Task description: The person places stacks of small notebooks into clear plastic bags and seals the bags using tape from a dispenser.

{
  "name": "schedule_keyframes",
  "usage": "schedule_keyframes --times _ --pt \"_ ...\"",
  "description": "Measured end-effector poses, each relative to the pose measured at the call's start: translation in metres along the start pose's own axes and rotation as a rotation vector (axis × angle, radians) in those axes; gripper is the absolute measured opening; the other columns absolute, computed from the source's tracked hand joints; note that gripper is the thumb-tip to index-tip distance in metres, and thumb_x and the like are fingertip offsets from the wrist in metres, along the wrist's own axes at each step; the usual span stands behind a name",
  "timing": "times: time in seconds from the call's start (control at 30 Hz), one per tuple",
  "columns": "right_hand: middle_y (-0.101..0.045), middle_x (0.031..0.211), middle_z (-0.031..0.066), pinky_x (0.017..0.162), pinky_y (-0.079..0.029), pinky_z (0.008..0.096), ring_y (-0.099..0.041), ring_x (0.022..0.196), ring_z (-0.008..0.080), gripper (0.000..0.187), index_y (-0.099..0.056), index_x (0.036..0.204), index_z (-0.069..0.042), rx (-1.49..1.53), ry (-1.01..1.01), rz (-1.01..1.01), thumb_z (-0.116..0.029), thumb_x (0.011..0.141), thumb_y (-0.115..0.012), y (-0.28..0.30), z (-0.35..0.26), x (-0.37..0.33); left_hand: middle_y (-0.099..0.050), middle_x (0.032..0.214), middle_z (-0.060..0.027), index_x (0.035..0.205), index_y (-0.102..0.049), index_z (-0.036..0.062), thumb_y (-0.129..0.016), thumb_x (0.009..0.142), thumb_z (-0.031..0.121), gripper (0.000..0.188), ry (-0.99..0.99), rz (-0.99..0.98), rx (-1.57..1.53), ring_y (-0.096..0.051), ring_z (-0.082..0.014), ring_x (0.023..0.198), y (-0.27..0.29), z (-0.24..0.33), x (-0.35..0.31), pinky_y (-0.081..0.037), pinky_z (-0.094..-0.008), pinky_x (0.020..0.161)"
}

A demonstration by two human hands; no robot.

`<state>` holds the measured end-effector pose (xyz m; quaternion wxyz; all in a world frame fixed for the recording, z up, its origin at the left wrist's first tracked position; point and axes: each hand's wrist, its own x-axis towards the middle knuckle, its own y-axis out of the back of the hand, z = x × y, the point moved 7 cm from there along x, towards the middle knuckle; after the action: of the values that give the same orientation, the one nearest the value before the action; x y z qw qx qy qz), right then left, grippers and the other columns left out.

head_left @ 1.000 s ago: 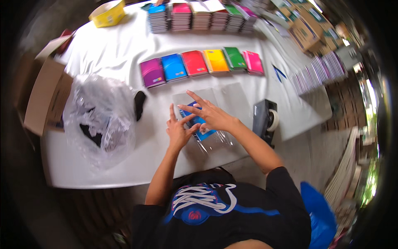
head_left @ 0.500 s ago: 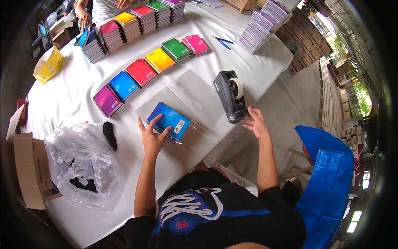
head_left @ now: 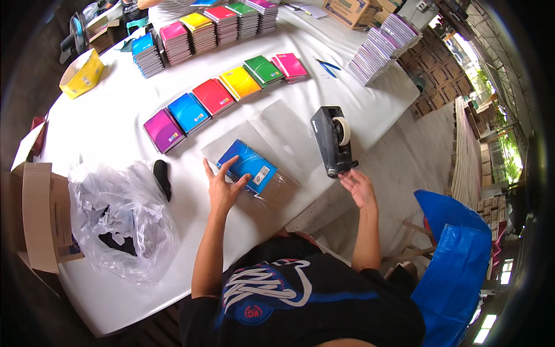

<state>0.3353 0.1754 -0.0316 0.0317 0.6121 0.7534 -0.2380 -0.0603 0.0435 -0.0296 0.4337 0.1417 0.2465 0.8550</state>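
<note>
A blue spiral notebook (head_left: 258, 157) lies tilted on a clear plastic sheet (head_left: 277, 196) near the table's front edge. My left hand (head_left: 224, 188) rests at its lower left side, with thumb and fingers spread across the cover. To the right stands a black tape dispenser (head_left: 328, 136) with a tape roll (head_left: 342, 130) in it. My right hand (head_left: 359, 188) is at the dispenser's near end, its fingertips drawn together against the cutter. Whatever is between those fingertips is too small to make out.
Beyond lies a row of coloured notebooks (head_left: 213, 95), with notebook stacks (head_left: 202, 36) behind. Blue-handled pliers (head_left: 328, 67) and another notebook stack (head_left: 378, 52) are far right. At left are a plastic bag of scraps (head_left: 124, 225), a cardboard box (head_left: 39, 214) and a yellow container (head_left: 82, 75).
My right hand has closed in on the dispenser's near end, its fingers coming together. My left hand stays on the notebook. The other person's hand has left the far blue stack. The view has shifted slightly.
</note>
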Motion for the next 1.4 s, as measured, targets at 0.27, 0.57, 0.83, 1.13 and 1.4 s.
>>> schedule_keyframes --times 0.27,0.57,0.83,1.13,1.4 --pt "-0.057 0.095 0.0107 0.084 -0.048 0.0322 -0.057 0.095 0.0168 0.025 -0.067 0.093 0.004 -0.468 0.115 0.185 -0.019 0.089 -0.059 0.025 0.012 -0.041 -0.006 0.147 -0.0285 0.118 -0.06 0.029 -0.08 0.064 0.038 0.058 0.062 -0.06 -0.086 -0.064 -0.0291 0.09 -0.002 -0.003 0.002 -0.053 -0.0364 0.076" --pt "-0.058 0.071 0.0065 0.059 -0.048 0.0238 -0.053 0.058 0.0108 0.076 -0.013 0.145 -0.015 -0.568 0.11 -0.504 0.001 0.086 -0.057 -0.168 -0.016 -0.007 0.007 0.145 -0.0299 0.121 -0.058 0.0251 -0.083 0.063 0.022 0.064 -0.002 -0.081 -0.122 -0.067 -0.023 0.079 -0.003 -0.004 0.004 -0.058 -0.0293 0.067" --pt "-0.058 0.072 0.0043 0.061 -0.044 0.0254 -0.05 0.062 0.0093 0.091 0.009 0.146 -0.027 -0.83 -0.114 -1.189 0.0 0.086 -0.054 -0.322 0.042 0.037 0.009 0.146 -0.0299 0.121 -0.056 0.0355 -0.082 0.057 0.034 0.069 0.121 -0.088 -0.207 -0.054 -0.0383 0.111 -0.002 -0.007 -0.002 -0.049 -0.0411 0.089" --pt "-0.062 0.07 0.0106 0.065 -0.047 0.0355 -0.058 0.061 0.0211 0.096 0.005 0.146 -0.028 -1.246 0.042 -1.271 -0.004 0.08 -0.06 -0.35 0.065 0.041 0.01 0.147 -0.0287 0.122 -0.055 0.0363 -0.08 0.056 0.036 0.071 0.147 -0.033 -0.103 -0.055 -0.0367 0.11 -0.005 -0.015 -0.005 -0.049 -0.0411 0.088" --pt "-0.066 0.081 0.0203 0.074 -0.049 0.049 -0.062 0.082 0.0436 0.106 -0.01 0.144 -0.028 -1.657 0.406 -0.902 -0.022 0.064 -0.08 -0.349 0.047 0.047 0.01 0.147 -0.0272 0.124 -0.051 0.0407 -0.081 0.057 0.035 0.074 0.237 -0.121 -0.128 -0.058 -0.0383 0.105 -0.001 -0.005 -0.005 -0.05 -0.042 0.087"
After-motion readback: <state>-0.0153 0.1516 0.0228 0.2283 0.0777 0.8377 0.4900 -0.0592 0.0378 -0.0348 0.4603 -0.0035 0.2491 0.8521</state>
